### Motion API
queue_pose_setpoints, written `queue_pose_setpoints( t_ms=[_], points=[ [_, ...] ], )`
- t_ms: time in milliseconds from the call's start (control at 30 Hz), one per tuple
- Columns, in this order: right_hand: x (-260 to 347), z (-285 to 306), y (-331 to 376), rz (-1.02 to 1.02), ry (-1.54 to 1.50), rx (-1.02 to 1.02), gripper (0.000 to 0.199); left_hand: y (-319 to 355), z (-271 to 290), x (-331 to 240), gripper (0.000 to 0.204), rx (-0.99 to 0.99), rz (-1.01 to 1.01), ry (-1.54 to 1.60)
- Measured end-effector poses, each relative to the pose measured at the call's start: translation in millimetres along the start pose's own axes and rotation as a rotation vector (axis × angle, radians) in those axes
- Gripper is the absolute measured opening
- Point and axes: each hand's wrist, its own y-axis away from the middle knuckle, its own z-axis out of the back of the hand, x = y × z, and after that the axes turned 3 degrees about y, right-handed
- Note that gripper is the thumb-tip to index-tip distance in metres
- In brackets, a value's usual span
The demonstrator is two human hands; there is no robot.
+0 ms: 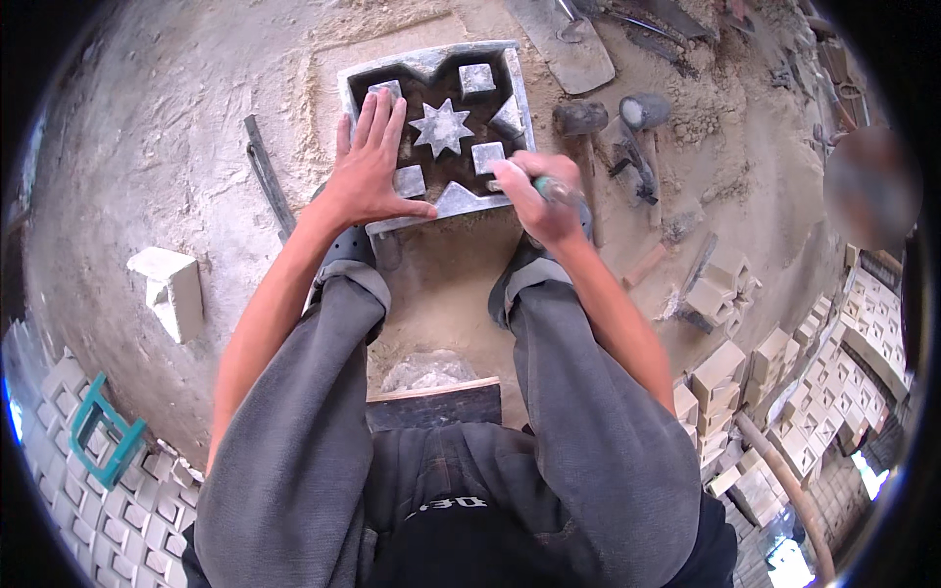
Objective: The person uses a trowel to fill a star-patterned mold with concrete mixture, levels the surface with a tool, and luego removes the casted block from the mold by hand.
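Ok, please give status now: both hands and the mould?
Left hand flat on mould, fingers spread. Right hand grips tool at mould's near edge. Mallets lie right, clear of it.

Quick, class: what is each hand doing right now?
Left hand: open, flat on the square grey metal star-pattern mould.
Right hand: closed around a green-handled tool.

— Are you seeing any packages, labels, signs or screens down there?

— None are showing anywhere on the sandy ground, among the tools or by the stacked blocks.

— Nothing printed at all?

— Only a small strip of pale lettering (pixel 446 504) is showing, upside down, on the dark clothing at the lower edge, just below the grey trousers.
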Motion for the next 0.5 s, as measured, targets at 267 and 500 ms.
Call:
queue_pose_setpoints(
  t_ms=[267, 500],
  points=[
    [-7.5, -1.4, -2.4, 0.007, -0.021, 0.053, 0.027, 0.8, -2.7, 1.9, 0.149, -0.03, -0.013, -0.018],
    [-35.6, 0.2, -1.2, -0.023, 0.002, 0.119, 0.033, -3.8, -0.2, -3.7, 0.15, -0.018, -0.02, -0.017]
  ],
)
